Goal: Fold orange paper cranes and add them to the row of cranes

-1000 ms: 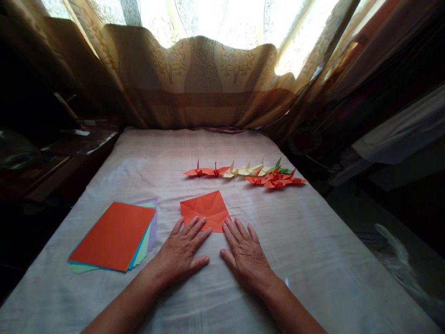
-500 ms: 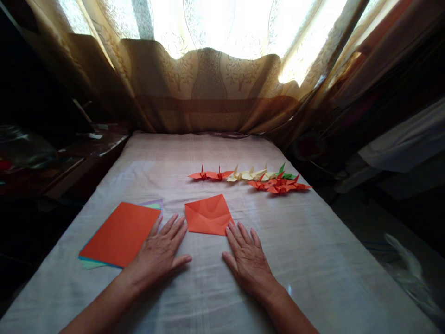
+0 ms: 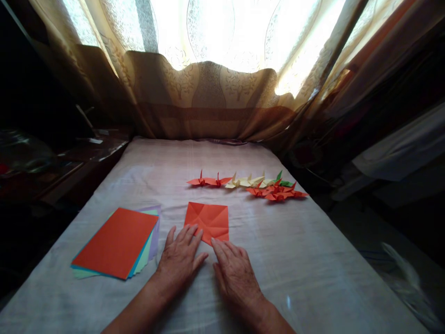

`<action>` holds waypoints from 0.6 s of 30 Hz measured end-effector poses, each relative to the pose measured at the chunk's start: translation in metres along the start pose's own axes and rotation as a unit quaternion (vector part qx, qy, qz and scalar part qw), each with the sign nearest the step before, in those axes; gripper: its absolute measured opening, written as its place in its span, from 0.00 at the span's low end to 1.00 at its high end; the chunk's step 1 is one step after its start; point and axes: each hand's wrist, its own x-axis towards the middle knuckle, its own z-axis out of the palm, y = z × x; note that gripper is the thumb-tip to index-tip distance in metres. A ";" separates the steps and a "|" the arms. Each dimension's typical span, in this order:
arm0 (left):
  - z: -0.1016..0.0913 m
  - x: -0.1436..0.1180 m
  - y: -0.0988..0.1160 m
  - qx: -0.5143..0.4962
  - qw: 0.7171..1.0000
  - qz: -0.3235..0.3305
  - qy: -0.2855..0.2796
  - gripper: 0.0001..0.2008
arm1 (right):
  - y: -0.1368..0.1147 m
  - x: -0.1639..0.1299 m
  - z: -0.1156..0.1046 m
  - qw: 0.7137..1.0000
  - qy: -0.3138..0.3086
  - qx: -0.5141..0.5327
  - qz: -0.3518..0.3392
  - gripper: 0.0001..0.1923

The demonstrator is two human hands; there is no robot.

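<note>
A creased orange sheet of origami paper (image 3: 210,217) lies flat on the cloth-covered surface (image 3: 299,269) in front of me. My left hand (image 3: 182,253) rests palm down with fingers spread, its fingertips on the paper's lower left edge. Stretched out flat, the fingers of my right hand (image 3: 236,273) touch the paper's lower edge, to the right of the left hand. Both hands cover part of the near edge, so the fold there is partly hidden.
To the left lies a stack of coloured paper (image 3: 116,243), orange on top with blue, green and purple sheets beneath. Folded paper cranes in orange (image 3: 278,192), cream (image 3: 249,181) and green (image 3: 283,182) stand farther back on the right. A patterned curtain (image 3: 208,93) hangs behind.
The orange sheet has turned, and its outline is now squarer. My left hand has moved right, off the stack's edge and onto the sheet; my right hand has shifted slightly left and nearer me.
</note>
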 end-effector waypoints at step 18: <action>0.012 0.020 0.031 -0.020 0.997 -0.055 0.041 0.34 | 0.101 0.091 0.005 0.993 0.041 0.103 0.044 0.22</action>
